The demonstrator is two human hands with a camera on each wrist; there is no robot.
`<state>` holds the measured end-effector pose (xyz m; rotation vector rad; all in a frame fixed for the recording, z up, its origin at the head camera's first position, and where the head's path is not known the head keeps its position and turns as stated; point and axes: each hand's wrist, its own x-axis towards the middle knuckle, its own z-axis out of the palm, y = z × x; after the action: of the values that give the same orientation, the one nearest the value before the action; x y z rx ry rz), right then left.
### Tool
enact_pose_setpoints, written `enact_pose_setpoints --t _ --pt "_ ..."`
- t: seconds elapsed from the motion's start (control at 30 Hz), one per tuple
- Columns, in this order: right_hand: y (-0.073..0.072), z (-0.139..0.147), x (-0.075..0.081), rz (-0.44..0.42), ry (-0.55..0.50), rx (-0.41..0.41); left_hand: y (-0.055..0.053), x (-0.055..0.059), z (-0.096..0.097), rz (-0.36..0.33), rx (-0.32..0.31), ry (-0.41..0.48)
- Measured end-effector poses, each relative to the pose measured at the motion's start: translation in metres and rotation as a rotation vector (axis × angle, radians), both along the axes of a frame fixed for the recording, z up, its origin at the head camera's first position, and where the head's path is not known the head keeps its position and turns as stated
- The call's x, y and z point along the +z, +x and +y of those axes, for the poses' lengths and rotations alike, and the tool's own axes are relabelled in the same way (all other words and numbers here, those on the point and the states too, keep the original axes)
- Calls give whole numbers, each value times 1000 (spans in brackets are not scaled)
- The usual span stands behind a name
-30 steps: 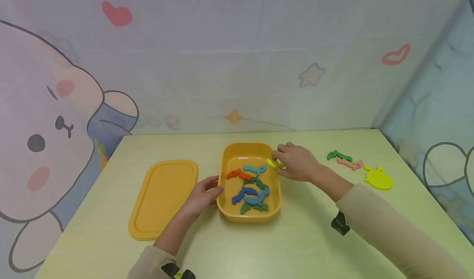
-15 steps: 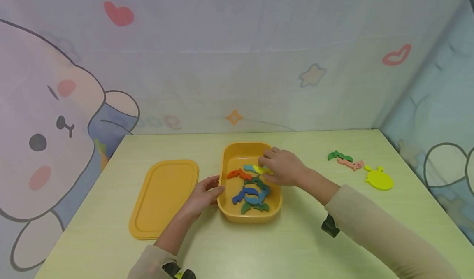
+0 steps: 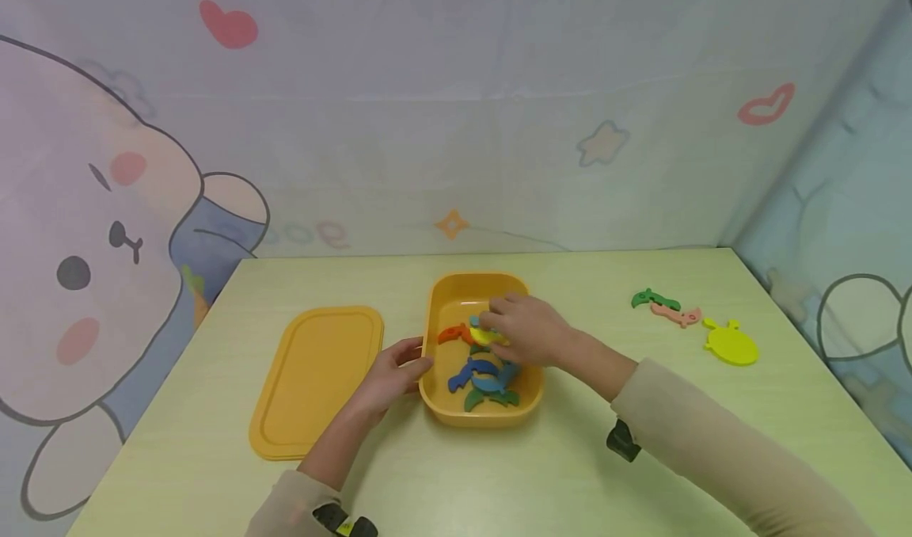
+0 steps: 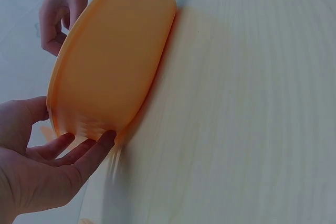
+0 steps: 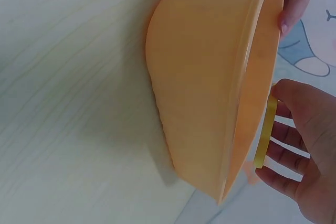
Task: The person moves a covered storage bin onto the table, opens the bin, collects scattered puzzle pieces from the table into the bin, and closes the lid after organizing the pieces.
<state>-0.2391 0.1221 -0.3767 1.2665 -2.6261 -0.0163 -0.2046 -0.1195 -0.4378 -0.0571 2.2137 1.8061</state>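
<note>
The orange-yellow plastic box point(image 3: 473, 420) stands on the table holding several flat animal-shaped pieces. My left hand point(image 3: 388, 375) grips its left side, thumb at the rim and fingers against the outer wall. Over the box, my right hand point(image 3: 530, 331) pinches a flat yellow piece point(image 3: 487, 337) between thumb and fingers; the right wrist view shows this piece edge-on, just above the rim. Under and around it lie a red-orange piece point(image 3: 456, 333), a dark blue piece point(image 3: 463, 375), a lighter blue piece point(image 3: 492, 384) and a green piece point(image 3: 473, 399). The right hand partly hides the contents.
An orange-yellow lid point(image 3: 317, 382) lies flat left of the box. To the right, a green piece point(image 3: 659, 299) and a pink piece point(image 3: 675, 315) lie together, beside a round yellow animal shape point(image 3: 732, 344). A printed cloth hangs behind the table.
My right hand has moved left, carrying the yellow piece from the box's right rim to over the pieces inside. My left hand has stayed on the box.
</note>
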Motion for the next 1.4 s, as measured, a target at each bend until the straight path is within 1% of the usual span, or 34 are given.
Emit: enact_pose_setpoints --t 0.23,0.4,0.7,0.93,1.07,1.27,1.4 --pt "1 -9 -4 4 -13 23 1 2 0 10 -19 4" --pt "2 -13 -6 -11 -23 36 0 1 0 14 -15 15" --pt "5 -18 -8 -45 18 11 0 0 0 5 -8 2" --pt "6 -17 -11 -52 4 -6 0 1 0 20 -11 12" --pt "6 -15 -12 -66 -5 -13 1 2 1 21 -10 2" --pt "5 -9 -11 -70 -10 -21 1 1 1 5 -9 -28" --pt "3 -4 -10 -66 -24 -21 0 0 1 -4 1 -32"
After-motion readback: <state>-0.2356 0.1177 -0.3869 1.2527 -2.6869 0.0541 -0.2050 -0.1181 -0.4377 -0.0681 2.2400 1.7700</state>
